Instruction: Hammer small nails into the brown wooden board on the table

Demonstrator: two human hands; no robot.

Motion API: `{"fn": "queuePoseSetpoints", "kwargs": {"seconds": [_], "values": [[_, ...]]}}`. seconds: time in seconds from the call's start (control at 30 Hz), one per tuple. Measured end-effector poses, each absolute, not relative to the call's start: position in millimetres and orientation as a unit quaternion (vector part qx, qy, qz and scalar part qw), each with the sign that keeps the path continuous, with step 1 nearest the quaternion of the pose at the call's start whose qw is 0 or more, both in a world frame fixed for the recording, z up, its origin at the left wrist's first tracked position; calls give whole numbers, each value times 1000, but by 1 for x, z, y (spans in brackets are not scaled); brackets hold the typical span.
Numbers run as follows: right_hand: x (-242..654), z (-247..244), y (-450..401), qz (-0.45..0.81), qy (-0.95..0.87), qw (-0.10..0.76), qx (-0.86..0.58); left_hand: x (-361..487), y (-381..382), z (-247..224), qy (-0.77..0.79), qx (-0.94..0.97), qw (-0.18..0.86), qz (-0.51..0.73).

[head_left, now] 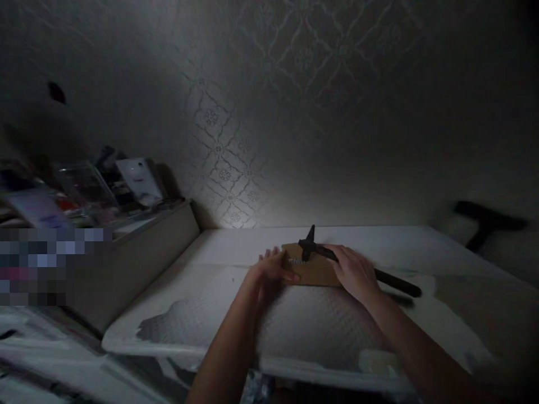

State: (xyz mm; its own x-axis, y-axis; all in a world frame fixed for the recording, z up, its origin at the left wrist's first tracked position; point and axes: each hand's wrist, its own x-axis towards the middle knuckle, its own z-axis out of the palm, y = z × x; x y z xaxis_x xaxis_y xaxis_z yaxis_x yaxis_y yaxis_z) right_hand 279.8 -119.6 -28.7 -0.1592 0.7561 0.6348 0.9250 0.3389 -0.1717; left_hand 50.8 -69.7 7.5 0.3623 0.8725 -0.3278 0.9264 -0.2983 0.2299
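Note:
A flat brown board [322, 274], which looks like cardboard or thin wood, lies on the white tabletop. My left hand [273, 267] grips its left end, with the thumb on top and the fingers at the far edge. My right hand [354, 270] is wrapped round the handle of a dark hammer [398, 282]. The hammer's head is over the board's left part, its pointed end up. Beside the head, close to my left thumb, is a short row of small shiny metal pieces [296, 260], too small to name. Whether the head touches them I cannot tell.
A patterned wall [269, 140] rises behind the white table [202, 247], whose surface has grey textured patches. To the left, a cabinet [155, 252] carries a white box [138, 178], a clear case [86, 182] and other clutter. A dark T-shaped object [484, 221] stands at the right.

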Motion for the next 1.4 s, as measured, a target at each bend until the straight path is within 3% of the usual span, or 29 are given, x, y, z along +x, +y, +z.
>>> {"fn": "queuePoseSetpoints", "kwargs": {"seconds": [1.4], "values": [[282,-30,-119,-132,-751,336,-553,50,-69,7,557,802,209,-57]]}}
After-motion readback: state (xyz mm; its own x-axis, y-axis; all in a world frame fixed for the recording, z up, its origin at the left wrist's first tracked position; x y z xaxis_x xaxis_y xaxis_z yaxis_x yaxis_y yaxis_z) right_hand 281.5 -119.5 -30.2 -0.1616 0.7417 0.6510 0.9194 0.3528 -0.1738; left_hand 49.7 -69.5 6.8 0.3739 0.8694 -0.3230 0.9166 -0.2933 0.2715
